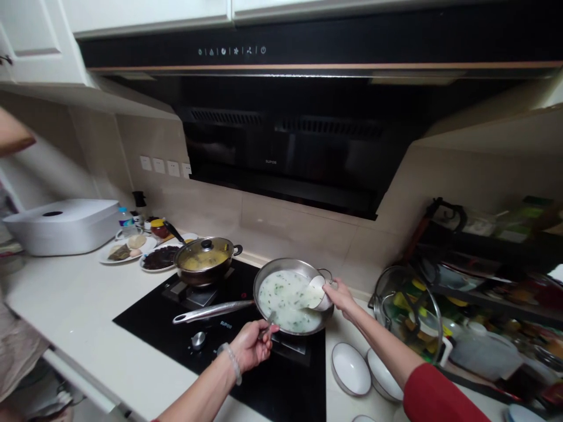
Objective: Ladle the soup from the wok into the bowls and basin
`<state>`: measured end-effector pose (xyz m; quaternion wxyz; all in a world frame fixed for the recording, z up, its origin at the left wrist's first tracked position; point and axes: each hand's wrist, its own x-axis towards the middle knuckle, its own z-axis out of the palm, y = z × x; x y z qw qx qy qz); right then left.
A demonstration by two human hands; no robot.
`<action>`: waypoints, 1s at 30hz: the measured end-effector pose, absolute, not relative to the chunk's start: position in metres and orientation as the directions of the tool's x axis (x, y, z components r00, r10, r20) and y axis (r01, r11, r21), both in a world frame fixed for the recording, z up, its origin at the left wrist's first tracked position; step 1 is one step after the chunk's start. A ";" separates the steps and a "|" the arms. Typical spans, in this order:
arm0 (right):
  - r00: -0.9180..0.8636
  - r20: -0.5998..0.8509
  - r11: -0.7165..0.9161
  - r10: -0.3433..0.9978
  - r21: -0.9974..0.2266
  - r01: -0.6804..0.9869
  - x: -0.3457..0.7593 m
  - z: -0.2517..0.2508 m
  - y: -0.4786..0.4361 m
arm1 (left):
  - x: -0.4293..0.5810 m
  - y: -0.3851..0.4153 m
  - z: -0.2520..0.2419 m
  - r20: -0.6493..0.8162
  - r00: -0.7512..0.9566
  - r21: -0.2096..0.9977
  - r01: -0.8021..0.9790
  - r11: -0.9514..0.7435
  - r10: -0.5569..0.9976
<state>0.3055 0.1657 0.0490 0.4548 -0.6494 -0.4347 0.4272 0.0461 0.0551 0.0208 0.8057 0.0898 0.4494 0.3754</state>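
A steel pan of milky white soup with green bits sits on the black cooktop. Over its right side my right hand grips a white bowl, tilted with its rim down at the soup. My left hand, with a pale bracelet at the wrist, is closed on a metal spoon by the pan's near edge. Most of the spoon is hidden by the fingers. The pan's long handle points left, and neither hand touches it.
A lidded pan of yellowish food stands on the left burner. Plates of food lie beyond it. White bowls stand right of the cooktop, near a glass lid and a crowded rack. A person's arm shows at far left.
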 end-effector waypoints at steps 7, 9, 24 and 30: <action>0.073 0.090 0.016 0.993 -0.732 0.682 0.292 0.071 0.170 | 0.042 0.055 0.017 -0.637 0.333 0.476 -0.540 0.694 0.695; -0.068 0.132 0.126 0.989 -0.504 0.854 0.286 0.077 0.165 | 0.042 0.055 0.016 -0.633 0.341 0.469 -0.545 0.695 0.695; -0.082 0.165 0.125 0.983 -0.269 0.955 0.291 0.083 0.154 | 0.043 0.052 0.017 -0.634 0.342 0.461 -0.553 0.694 0.693; 0.268 0.097 -0.056 0.959 -0.858 0.511 0.308 0.073 0.160 | 0.045 0.051 0.018 -0.636 0.355 0.452 -0.549 0.703 0.685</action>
